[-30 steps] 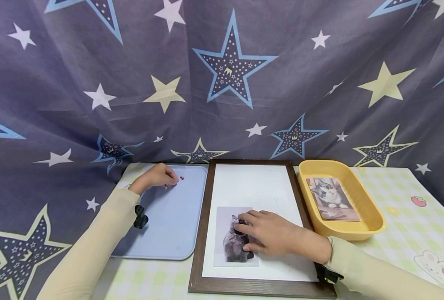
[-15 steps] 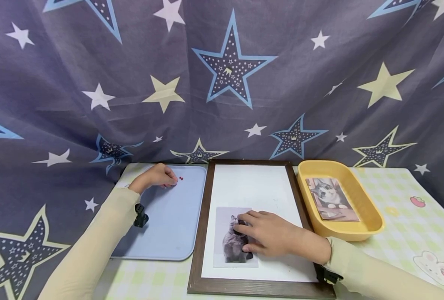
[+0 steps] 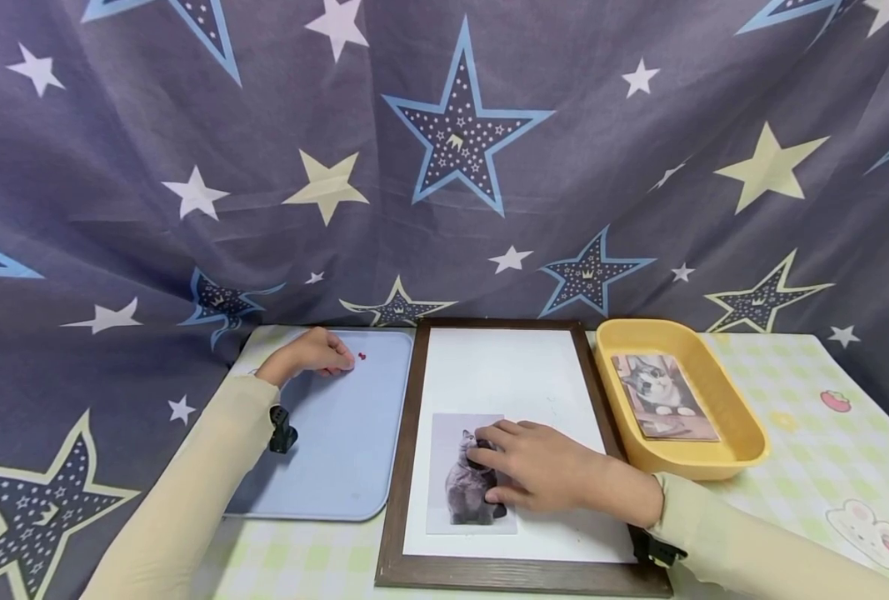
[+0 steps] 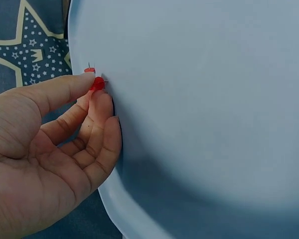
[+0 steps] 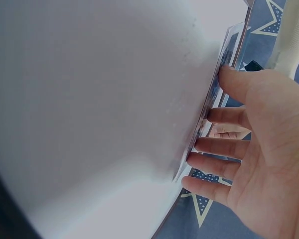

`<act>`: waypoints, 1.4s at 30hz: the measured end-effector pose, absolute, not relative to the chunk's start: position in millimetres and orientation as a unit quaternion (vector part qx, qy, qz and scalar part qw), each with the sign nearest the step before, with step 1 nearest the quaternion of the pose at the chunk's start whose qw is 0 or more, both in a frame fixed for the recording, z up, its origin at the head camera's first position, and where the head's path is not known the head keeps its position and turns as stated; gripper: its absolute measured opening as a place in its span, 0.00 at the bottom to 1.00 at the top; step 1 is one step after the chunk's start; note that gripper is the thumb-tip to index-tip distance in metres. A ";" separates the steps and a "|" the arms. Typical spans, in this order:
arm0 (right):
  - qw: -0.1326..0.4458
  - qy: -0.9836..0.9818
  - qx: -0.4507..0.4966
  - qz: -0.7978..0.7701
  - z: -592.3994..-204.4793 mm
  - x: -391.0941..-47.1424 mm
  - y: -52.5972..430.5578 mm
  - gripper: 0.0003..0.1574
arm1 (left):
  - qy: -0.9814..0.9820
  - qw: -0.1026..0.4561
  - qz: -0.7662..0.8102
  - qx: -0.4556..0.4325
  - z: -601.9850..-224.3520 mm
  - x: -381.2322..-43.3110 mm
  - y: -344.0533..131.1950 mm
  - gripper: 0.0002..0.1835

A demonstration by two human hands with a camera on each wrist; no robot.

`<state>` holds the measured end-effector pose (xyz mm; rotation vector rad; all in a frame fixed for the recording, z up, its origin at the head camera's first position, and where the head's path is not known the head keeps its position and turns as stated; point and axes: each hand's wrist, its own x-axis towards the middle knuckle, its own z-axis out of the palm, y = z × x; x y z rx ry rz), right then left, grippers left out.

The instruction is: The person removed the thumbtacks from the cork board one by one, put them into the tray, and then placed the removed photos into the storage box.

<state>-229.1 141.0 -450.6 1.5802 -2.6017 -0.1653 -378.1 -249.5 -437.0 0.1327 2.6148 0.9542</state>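
My left hand [image 3: 315, 352] is low over the far left part of the blue tray [image 3: 339, 450]. Its thumb and fingers pinch a red push pin [image 4: 98, 83], whose metal point sticks out to the right in the left wrist view. Another red push pin [image 4: 89, 70] shows just past the thumb tip there. In the head view a small red pin [image 3: 362, 357] lies on the tray beyond the fingertips. My right hand [image 3: 537, 467] rests spread fingertips on a photo card of a grey cat [image 3: 462, 500], which lies on the white board [image 3: 507, 367] and is partly covered by the fingers.
The board has a dark brown wooden frame [image 3: 519, 575]. Right of it stands a yellow basin [image 3: 729, 458] holding cat photo cards [image 3: 665, 396]. A green checked cloth [image 3: 796, 442] covers the table, and a star-printed curtain [image 3: 564, 167] hangs behind.
Both hands stay nearly in place. The left fingers shift slightly at the tray, and the red showing beneath them is less visible now; the photo card has not moved.
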 end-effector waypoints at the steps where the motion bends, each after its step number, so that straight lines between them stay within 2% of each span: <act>1: 0.046 -0.853 0.518 -0.054 -450.4 -229.2 141.0 0.33 | 0.923 0.178 0.338 0.047 -436.9 -378.2 -249.5 0.13; 42: 0.039 -0.857 0.511 -0.053 -450.4 -228.0 141.0 0.33 | 0.926 0.170 0.337 0.026 -439.5 -375.7 -248.0 0.14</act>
